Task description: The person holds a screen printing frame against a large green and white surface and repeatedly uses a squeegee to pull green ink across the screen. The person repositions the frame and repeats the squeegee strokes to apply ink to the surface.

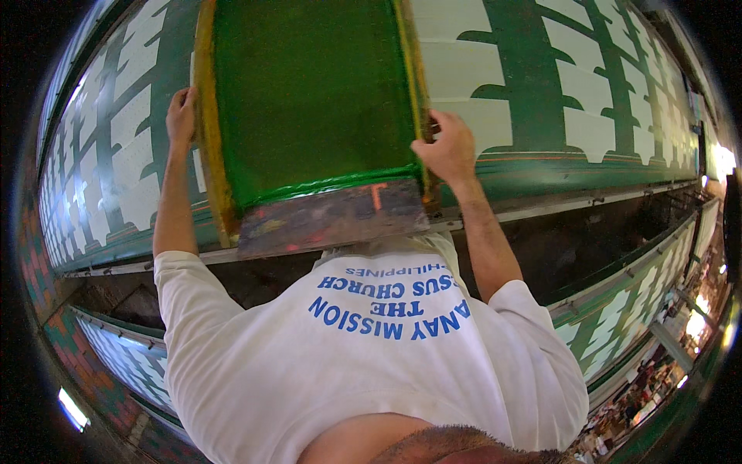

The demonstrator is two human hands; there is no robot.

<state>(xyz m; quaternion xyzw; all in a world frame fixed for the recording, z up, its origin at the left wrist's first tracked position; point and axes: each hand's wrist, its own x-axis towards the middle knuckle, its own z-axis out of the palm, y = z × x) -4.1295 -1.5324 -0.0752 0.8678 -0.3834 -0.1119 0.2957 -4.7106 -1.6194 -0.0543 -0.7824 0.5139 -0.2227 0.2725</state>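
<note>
A screen printing frame (207,116) with yellowed side rails is between my two hands, its far end cut off by the picture's upper edge. Its dark green mesh (309,93) has a line of wet, bright green ink (328,188) along the near end. A stained dark strip (332,220) with an orange mark closes the side nearest my chest. My left hand (182,116) is closed on the left rail, its fingertips partly hidden. On the right rail, near the ink line, my right hand (450,148) grips with its thumb on top and its other fingers partly hidden.
Pale cut panels (464,69) lie in rows on a long green printing table (533,93) to both sides. A rail (533,210) runs along its near edge. Behind me is another table with pale panels (610,313). Mixed clutter (641,394) fills the lower right.
</note>
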